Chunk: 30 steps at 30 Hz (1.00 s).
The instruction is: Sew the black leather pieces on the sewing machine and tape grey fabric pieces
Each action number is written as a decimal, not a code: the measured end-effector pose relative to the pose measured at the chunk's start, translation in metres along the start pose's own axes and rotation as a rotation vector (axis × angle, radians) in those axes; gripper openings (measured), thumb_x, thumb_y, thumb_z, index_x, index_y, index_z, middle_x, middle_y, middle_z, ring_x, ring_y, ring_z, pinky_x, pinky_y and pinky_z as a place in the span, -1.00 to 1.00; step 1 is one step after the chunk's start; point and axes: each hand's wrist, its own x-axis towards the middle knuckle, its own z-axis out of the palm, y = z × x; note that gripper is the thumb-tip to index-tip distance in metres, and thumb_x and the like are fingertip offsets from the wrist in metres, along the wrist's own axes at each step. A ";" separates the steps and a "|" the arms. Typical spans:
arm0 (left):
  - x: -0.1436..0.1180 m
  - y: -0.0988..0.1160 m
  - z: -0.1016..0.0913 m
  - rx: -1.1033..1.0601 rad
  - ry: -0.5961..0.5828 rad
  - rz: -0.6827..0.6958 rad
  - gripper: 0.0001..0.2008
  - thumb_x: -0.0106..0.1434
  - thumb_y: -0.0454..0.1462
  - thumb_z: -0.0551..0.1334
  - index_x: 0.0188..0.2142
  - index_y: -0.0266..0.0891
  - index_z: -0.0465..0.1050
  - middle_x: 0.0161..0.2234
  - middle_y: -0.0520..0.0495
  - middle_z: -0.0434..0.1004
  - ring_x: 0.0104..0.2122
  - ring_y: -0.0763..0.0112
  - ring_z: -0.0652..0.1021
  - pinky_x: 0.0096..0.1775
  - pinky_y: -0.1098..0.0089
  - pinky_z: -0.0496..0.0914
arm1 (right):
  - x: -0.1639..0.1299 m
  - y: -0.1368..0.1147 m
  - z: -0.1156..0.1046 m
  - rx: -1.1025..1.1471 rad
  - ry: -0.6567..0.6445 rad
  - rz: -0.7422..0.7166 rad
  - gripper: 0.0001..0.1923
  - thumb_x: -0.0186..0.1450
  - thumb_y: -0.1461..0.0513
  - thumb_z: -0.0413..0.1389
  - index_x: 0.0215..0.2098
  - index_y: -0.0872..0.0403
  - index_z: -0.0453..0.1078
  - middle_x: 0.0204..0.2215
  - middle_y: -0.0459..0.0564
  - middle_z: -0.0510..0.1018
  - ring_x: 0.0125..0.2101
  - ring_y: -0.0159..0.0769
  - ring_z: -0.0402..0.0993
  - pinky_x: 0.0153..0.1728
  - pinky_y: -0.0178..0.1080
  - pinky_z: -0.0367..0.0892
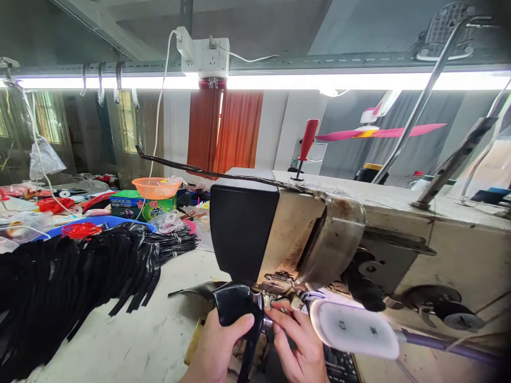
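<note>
Head view: Under the sewing machine's (pixel 389 215) near end, a black piece (pixel 231 306) is pinched by the left hand (pixel 217 340), thumb on top. The right hand's (pixel 299 340) fingers are bunched beside it; their grip cannot be told. Stitching seems underway; steady guiding appears needed next.

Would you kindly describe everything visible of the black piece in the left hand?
The black piece looks leather-like, smooth and slightly glossy. It is bent, its broad part raised below the machine's head, and a narrow strip seems to hang from its right side. The left hand grips it, thumb on the near face. Its right edge lies by metal parts; contact there is unclear.
</note>
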 end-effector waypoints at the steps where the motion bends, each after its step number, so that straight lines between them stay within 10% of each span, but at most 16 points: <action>1: 0.001 0.000 0.001 0.008 0.003 0.003 -0.41 -0.16 -0.04 0.52 -0.18 -0.35 0.57 -0.28 -0.23 0.64 -0.22 0.09 0.60 -0.13 0.20 0.47 | 0.001 -0.001 0.000 -0.001 0.006 0.000 -0.73 0.27 0.34 0.07 -0.12 0.02 0.51 -0.26 0.06 0.63 -0.23 -0.23 0.61 -0.30 -0.26 0.58; 30: 0.002 0.001 0.013 0.211 0.179 0.160 -0.69 -0.01 -0.10 0.42 -0.37 -0.29 0.52 -0.52 -0.01 0.52 -0.48 0.32 0.49 -0.38 0.37 0.34 | -0.006 -0.002 0.002 0.031 -0.035 0.061 -0.73 0.27 0.34 0.06 -0.10 0.05 0.49 -0.23 0.10 0.64 -0.21 -0.17 0.62 -0.25 -0.21 0.58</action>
